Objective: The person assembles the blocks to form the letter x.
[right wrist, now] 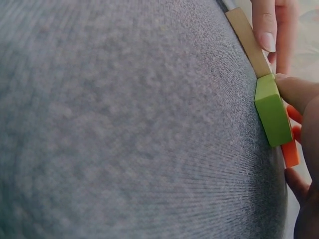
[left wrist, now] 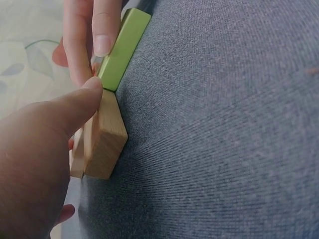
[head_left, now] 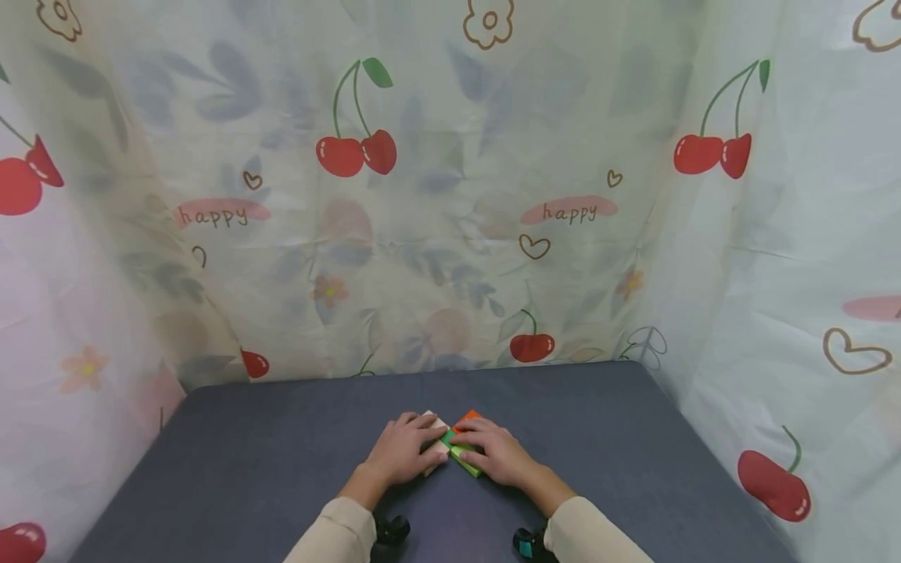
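Observation:
Several small blocks meet in an X-like cluster on the dark tabletop. My left hand holds the plain wooden blocks on the left side, its thumb along their near top edge and its fingers over the far side. On the right side, my right hand grips a light green block and an orange block behind it, thumb on the green one's upper edge. A darker green piece shows at the centre between both hands. The fingers partly hide the blocks.
The blue-grey cloth tabletop spreads around the hands. Hanging curtains printed with cherries and flowers stand behind it and at both sides. Dark wrist devices sit at the cream sleeves.

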Action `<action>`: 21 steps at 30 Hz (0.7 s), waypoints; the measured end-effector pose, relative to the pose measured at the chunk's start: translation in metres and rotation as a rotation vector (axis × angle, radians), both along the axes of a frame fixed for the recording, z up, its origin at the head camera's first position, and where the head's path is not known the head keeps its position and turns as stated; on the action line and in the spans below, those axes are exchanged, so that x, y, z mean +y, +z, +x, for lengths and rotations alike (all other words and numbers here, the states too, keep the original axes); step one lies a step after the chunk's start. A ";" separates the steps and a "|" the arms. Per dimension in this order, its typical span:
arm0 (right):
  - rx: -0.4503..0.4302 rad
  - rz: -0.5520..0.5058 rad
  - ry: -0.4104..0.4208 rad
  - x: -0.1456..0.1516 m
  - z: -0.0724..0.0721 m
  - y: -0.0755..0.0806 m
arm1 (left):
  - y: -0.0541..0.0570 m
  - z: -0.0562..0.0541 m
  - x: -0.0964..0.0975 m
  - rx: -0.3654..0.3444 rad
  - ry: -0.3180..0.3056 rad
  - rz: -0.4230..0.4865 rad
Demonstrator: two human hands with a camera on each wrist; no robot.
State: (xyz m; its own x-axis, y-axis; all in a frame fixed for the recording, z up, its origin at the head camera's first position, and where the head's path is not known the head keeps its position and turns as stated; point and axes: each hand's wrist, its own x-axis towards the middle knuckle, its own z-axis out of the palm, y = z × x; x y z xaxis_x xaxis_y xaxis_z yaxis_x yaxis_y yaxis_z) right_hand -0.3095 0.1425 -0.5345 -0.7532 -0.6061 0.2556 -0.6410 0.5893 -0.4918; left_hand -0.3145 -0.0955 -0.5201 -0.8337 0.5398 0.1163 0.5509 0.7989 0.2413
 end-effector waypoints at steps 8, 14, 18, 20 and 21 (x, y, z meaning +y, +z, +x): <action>0.010 0.017 0.020 -0.001 -0.003 0.003 | 0.000 0.000 -0.001 0.008 -0.001 0.012; 0.067 0.101 0.035 -0.005 -0.007 0.012 | 0.001 -0.001 0.000 0.004 0.003 0.037; 0.130 0.188 0.018 -0.010 -0.008 0.019 | 0.001 -0.001 0.000 0.003 0.003 0.046; 0.174 0.238 0.007 -0.014 -0.008 0.024 | 0.002 -0.001 0.001 0.013 0.001 0.050; 0.199 0.262 0.002 -0.016 -0.008 0.027 | 0.002 -0.001 0.001 0.019 0.003 0.054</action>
